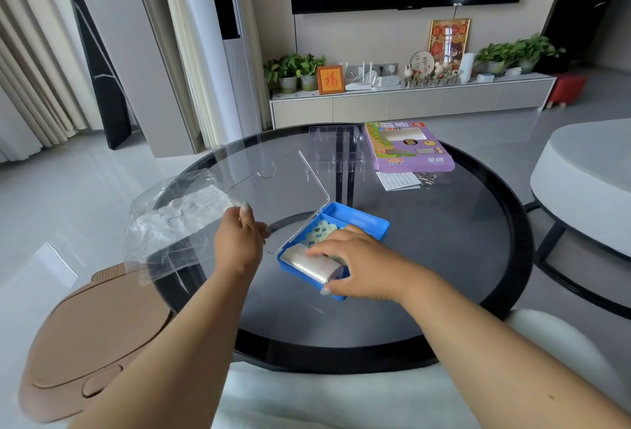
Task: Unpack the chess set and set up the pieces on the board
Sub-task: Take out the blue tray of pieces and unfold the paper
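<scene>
Both forearms are stretched out over the near rim of the round glass desk (444,258), reaching to the blue case (362,220) at its middle. Unpacking is judged to be the step in hand: the clear lid (280,186) is swung up and back to the left, and it is held there by the left hand (240,241), whose fingers (246,207) are pinched shut on its near corner. The right hand (358,263) is laid palm-down across the case, fingers curled loosely over a rolled silvery sheet (316,263) (possibly the folded board); whether it is actually gripped cannot be told. Pale green pieces (321,228) are seen in the compartment just beyond the roll. Farther off lie the purple box (409,148), a clear tray (336,147) and a paper slip (397,180); a plastic bag (177,220) overhangs the left edge. Next, the roll would need lifting out and spreading flat before any pieces are placed.
</scene>
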Motion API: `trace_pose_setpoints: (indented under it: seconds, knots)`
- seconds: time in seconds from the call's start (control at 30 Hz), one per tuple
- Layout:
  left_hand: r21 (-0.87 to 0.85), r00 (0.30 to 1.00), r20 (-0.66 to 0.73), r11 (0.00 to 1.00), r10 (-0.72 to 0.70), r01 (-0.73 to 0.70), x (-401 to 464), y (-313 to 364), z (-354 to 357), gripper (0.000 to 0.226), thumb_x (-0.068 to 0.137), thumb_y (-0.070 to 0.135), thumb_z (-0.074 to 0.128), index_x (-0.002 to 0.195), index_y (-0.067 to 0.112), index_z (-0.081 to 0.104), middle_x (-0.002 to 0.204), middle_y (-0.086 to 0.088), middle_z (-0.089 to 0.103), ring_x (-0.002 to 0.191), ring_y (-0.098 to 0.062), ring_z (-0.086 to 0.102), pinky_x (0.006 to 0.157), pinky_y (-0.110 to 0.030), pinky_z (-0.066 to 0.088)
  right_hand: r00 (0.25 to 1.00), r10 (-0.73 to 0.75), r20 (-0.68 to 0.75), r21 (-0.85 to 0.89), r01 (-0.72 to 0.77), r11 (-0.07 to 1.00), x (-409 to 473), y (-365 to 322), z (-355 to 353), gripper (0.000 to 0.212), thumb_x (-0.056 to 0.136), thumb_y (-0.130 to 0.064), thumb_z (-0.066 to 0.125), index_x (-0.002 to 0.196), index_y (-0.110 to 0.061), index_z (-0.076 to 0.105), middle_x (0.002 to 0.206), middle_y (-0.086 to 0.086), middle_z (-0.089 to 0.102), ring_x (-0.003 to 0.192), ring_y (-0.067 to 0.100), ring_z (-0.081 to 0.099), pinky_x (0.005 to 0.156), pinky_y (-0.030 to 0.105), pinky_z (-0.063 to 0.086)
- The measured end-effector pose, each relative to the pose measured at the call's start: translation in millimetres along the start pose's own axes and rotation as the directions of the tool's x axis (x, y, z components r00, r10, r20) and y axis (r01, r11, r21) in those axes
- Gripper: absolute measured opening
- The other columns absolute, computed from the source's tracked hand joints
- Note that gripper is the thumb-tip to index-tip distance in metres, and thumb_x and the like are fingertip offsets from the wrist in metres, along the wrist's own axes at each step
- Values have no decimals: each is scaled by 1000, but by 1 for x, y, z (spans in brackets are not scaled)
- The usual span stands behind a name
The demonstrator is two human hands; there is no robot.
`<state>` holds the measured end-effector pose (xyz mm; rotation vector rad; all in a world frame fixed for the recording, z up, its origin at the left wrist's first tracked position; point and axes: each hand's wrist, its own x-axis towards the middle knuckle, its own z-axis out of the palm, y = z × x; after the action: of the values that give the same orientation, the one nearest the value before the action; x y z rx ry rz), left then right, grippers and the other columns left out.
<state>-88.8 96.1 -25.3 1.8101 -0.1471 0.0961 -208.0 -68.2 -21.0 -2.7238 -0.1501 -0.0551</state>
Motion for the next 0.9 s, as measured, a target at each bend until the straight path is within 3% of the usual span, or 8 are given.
trace_pose_setpoints:
  seconds: [0.1,0.2,0.3,0.4,0.47,0.63,0.7,0.9]
  knots:
    - [48,1000,-18,999,-12,12,3,-6,-2,30,102,33,29,95,14,50,75,-5,64,77,-28,65,81,-49,53,1000,24,-5,60,-23,998,3,0,-1,46,85,-37,64,130,-35,54,121,-10,54,113,7,39,96,23,35]
    - [138,998,-55,990,-24,32,6,-13,-4,33,101,33,31,84,13,51,79,-10,64,79,-32,62,77,-45,52,995,51,-81,18,-49,999,7,-2,-3,24,95,-31,51,110,-18,65,94,-5,57,96,12,45,79,24,38]
    - [246,994,-82,965,-72,90,11,-18,-6,35,100,30,34,105,4,57,96,-13,66,94,-34,60,76,-36,44,980,68,-185,-45,-78,996,12,-5,-2,25,98,-25,46,80,-12,57,78,-4,49,83,16,43,64,28,28]
    - [243,987,-99,959,-126,147,14,-20,-9,41,98,30,41,131,6,47,115,-14,64,108,-32,57,92,-40,46,959,124,-256,-3,-130,992,14,-5,0,39,97,-21,46,59,-21,36,64,-6,40,74,16,39,53,26,26]
    - [243,986,-105,958,-127,150,17,-22,-10,42,97,30,43,132,7,47,116,-14,64,107,-31,58,92,-41,47,942,179,-284,68,-166,984,15,-4,2,42,96,-20,46,57,-25,30,61,-8,37,68,15,36,52,19,27]
    - [152,993,-111,987,-27,44,19,-17,-11,28,96,27,48,117,10,56,98,-7,68,90,-26,64,83,-38,51,876,320,-361,274,-228,934,14,1,4,28,94,-17,47,68,-6,46,57,-3,37,52,11,29,49,27,23]
    - [112,994,-108,994,16,-4,15,-10,-11,22,97,27,48,111,13,56,89,-2,65,81,-19,62,70,-29,48,831,385,-402,354,-247,902,14,4,0,23,92,-15,49,70,-9,48,57,-3,39,52,10,30,50,28,26]
    - [89,988,-65,987,140,-134,-2,6,-7,17,98,32,45,96,18,54,82,6,62,70,-6,56,60,-19,41,577,673,-463,802,-51,595,14,23,-13,29,92,-15,52,73,6,50,56,1,45,58,16,38,59,29,28]
